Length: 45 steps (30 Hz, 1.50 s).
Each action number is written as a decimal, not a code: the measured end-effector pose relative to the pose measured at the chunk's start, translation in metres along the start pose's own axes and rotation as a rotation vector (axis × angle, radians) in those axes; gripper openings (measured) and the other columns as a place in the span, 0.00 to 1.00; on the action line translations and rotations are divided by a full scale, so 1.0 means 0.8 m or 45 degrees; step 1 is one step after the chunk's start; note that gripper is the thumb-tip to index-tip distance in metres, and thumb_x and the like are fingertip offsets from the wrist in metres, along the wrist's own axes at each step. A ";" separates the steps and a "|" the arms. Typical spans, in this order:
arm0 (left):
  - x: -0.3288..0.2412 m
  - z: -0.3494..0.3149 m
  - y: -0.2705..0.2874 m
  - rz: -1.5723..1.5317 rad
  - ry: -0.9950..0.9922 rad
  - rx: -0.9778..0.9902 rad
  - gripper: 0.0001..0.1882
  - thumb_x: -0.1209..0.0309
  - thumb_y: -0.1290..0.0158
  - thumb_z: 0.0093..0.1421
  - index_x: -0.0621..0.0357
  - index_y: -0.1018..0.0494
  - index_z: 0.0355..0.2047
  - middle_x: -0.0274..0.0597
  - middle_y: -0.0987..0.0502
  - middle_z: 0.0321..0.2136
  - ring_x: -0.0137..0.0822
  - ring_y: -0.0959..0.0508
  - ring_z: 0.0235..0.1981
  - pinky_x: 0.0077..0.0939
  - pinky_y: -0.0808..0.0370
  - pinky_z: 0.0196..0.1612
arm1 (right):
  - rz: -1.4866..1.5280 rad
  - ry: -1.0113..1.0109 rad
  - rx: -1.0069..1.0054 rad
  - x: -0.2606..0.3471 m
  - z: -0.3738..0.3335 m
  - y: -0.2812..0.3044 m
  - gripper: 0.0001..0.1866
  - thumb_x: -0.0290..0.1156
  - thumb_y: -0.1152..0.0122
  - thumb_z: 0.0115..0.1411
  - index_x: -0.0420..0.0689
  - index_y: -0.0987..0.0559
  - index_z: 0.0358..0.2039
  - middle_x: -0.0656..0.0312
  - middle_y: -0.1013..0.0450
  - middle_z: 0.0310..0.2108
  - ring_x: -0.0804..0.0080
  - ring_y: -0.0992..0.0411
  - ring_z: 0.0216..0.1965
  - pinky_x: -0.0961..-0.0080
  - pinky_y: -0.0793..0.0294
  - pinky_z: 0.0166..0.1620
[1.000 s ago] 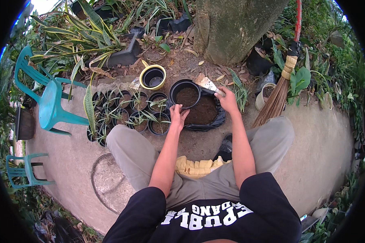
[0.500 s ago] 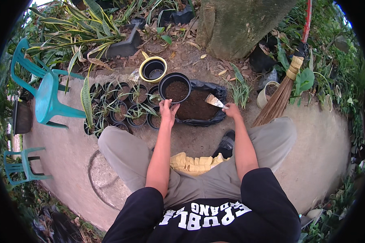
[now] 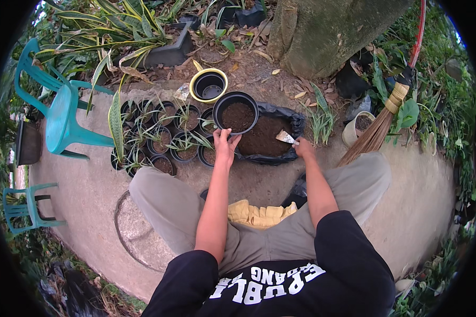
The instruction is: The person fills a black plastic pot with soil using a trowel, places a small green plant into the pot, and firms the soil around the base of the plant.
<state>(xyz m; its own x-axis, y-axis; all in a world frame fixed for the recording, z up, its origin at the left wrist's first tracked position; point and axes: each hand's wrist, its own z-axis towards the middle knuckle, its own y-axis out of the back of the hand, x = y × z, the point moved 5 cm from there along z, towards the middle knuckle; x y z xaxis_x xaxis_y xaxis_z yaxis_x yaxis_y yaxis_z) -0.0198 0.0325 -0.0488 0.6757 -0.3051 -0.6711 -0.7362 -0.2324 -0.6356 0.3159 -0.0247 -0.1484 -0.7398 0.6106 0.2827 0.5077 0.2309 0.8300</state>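
My left hand [image 3: 226,145] is closed on the near rim of a round black plant pot [image 3: 220,112], which is partly filled with brown soil [image 3: 237,117]. In my right hand [image 3: 303,148] is a putty knife [image 3: 285,137] with a dirt-smeared blade, held over the right part of an opened black plastic bag [image 3: 296,123] of dark soil. The pot overlaps the bag's left edge in this view. Just beyond the pot stands an empty black pot inside a yellow-rimmed pot [image 3: 225,86].
Several small black pots with spiky seedlings [image 3: 164,138] crowd the ground at left. A stick broom [image 3: 373,129] leans at right beside a whitish soil-filled pot [image 3: 350,138]. Green plastic chairs [image 3: 63,124] stand far left. A tree trunk [image 3: 328,42] rises behind; cut plants [image 3: 320,124] lie by the bag.
The whole scene has shifted slightly rightward as the view turned. The putty knife's blade now sits a little lower relative to the pot. Both hands keep their holds.
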 end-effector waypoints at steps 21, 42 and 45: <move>-0.010 -0.005 0.008 -0.054 -0.038 -0.050 0.15 0.70 0.48 0.58 0.54 0.42 0.41 0.45 0.34 0.45 0.49 0.27 0.48 0.45 0.27 0.55 | 0.288 0.224 0.045 0.016 0.046 -0.058 0.20 0.40 0.30 0.53 0.49 0.21 0.46 0.53 0.22 0.43 0.53 0.25 0.47 0.61 0.28 0.50; -0.003 0.003 -0.004 -0.045 -0.051 -0.106 0.22 0.69 0.47 0.56 0.56 0.44 0.47 0.48 0.36 0.46 0.50 0.28 0.47 0.47 0.27 0.55 | 0.388 0.311 0.060 0.105 -0.001 -0.054 0.20 0.41 0.31 0.53 0.48 0.20 0.46 0.52 0.22 0.44 0.55 0.25 0.48 0.63 0.28 0.51; 0.006 0.005 -0.017 -0.062 -0.009 -0.132 0.23 0.69 0.47 0.55 0.56 0.45 0.47 0.48 0.37 0.46 0.48 0.28 0.45 0.47 0.26 0.55 | 0.442 0.383 0.007 0.094 -0.006 -0.033 0.20 0.40 0.31 0.54 0.46 0.20 0.45 0.52 0.22 0.42 0.55 0.24 0.46 0.64 0.28 0.50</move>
<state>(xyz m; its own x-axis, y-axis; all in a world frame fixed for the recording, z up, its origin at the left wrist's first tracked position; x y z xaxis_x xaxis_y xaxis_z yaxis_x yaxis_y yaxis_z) -0.0067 0.0382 -0.0450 0.7110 -0.2844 -0.6431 -0.7019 -0.3414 -0.6251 0.2448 0.0113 -0.1470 -0.6203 0.4055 0.6714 0.7500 0.0559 0.6591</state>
